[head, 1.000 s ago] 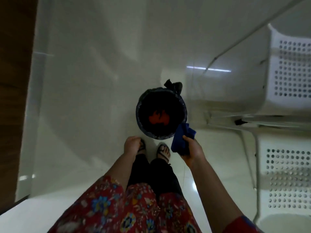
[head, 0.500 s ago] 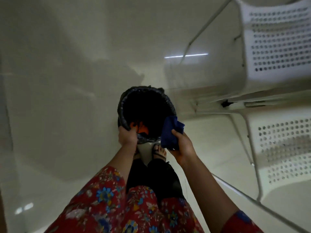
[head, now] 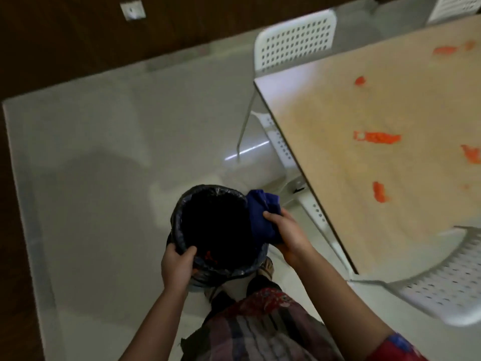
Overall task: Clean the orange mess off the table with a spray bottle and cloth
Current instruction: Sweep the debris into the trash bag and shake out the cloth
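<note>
The person stands over a round bin [head: 179, 217] lined with a black bag, both arms reaching down to it. The left hand [head: 177, 267] grips the near rim, its fingers [head: 188, 252] curled over the edge of the liner. The right hand [head: 289, 235] holds a bunched dark blue cloth [head: 261, 217] at the bin's right rim, with the fingers wrapped round the cloth; whether they also clasp the rim beneath it cannot be told. A few orange scraps [head: 208, 255] show low inside the bin, just beside the left thumb. To the right is the tan bench [head: 325, 113], its corner near the right forearm. The orange mess [head: 377, 137] lies on its top in several separate patches, well apart from the cloth. One white perforated chair [head: 294, 43] stands at the bench's far end and another [head: 442, 282] at its near edge. The floor [head: 104, 152] is pale and glossy.
</note>
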